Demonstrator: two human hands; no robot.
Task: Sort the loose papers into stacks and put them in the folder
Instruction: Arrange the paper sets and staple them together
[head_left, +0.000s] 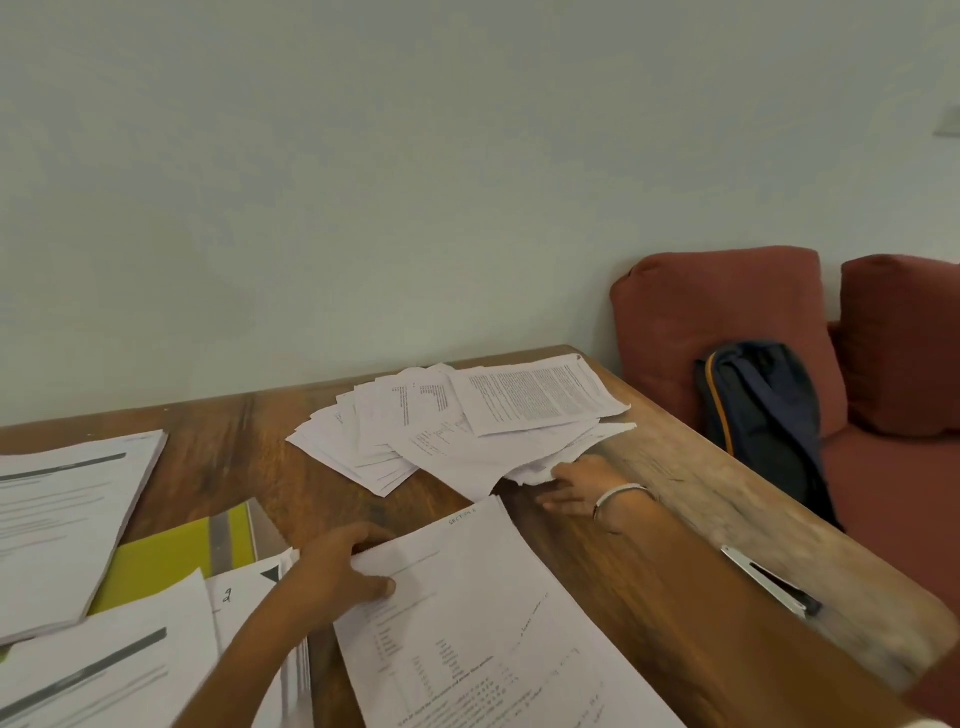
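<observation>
Right hand (574, 486) pinches sheets under the fanned pile (457, 421) near the worktop's (691, 499) far right corner. Left hand (337, 566) grips the near stack (483, 623). A pull may scatter the pile over the edge.

We see a wooden table (675, 467) against a pale wall (363, 182). Dark backpack (763, 415) with an orange stripe leans on red cushions (727, 312) right of it. Silver pen-like object (771, 582) lies near the table's right edge.

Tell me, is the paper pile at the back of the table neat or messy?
Messy. The loose papers are fanned out, their corners pointing different ways, and the right hand is touching their near edge.
</observation>
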